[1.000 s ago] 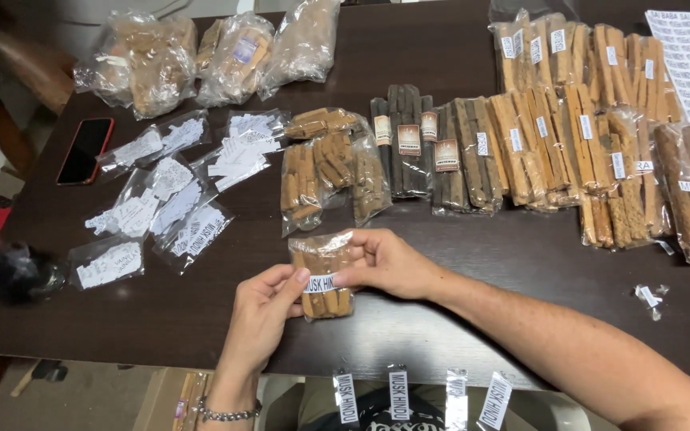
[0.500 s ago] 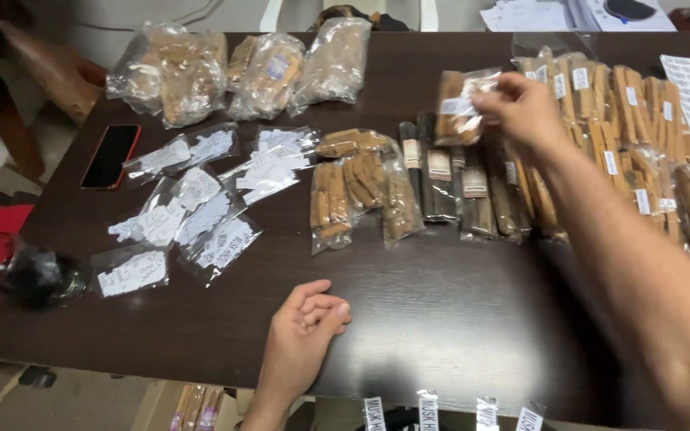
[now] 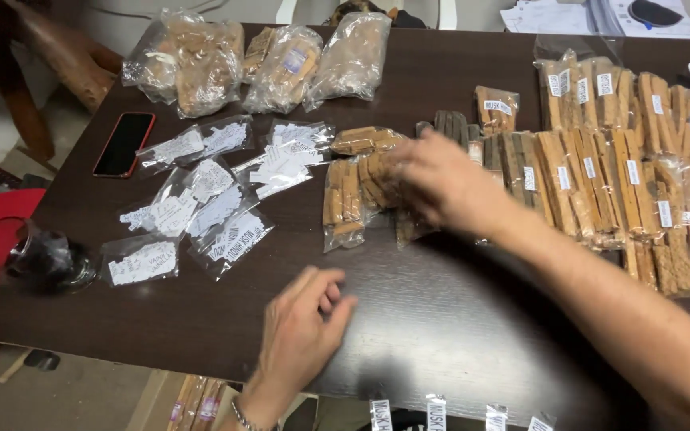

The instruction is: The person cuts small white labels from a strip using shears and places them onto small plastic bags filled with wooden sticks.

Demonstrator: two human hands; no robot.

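My right hand (image 3: 441,187) reaches across the dark table (image 3: 441,319) and hovers over a small heap of clear packets of tan sticks (image 3: 354,191) at the middle; it is blurred, and I cannot tell whether it grips one. My left hand (image 3: 303,327) rests flat near the front edge, fingers loosely apart, holding nothing. To the right, several labelled packets of tan sticks (image 3: 600,172) lie side by side in rows. One labelled packet (image 3: 497,108) lies on top at the back of the row.
Clear bags of white paper labels (image 3: 201,199) lie at centre left. Three big bags of tan pieces (image 3: 273,64) sit at the back. A phone (image 3: 124,144) lies at left, a dark bag (image 3: 45,259) at the left edge. White labels (image 3: 433,413) hang along the front edge.
My right hand carried a labelled packet from the front up to the rows at the back right, left it there, and has swung left to the middle heap. My left hand stayed near the front edge.
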